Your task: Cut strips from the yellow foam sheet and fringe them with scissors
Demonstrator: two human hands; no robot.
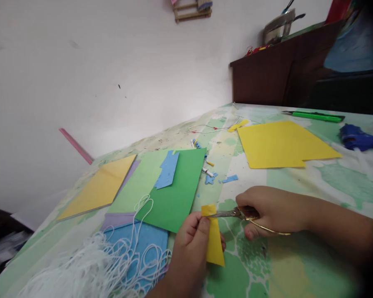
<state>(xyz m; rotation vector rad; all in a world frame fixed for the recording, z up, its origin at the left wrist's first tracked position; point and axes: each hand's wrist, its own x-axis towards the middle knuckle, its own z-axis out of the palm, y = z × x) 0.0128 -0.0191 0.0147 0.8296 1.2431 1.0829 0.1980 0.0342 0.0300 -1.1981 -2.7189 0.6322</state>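
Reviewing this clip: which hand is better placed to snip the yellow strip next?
Likely the right hand: it holds the scissors, their blades reaching across the yellow strip. The left hand is occupied, pinching that strip close to the blades.

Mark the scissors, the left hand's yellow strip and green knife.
Scissors point(238, 212): head view, at the pivot.
Yellow strip point(214, 242): head view, on its lower part.
Green knife point(316, 116): head view, on the handle.

Soft light brightens the wall point(161, 74) (the right edge is dark, blurred).
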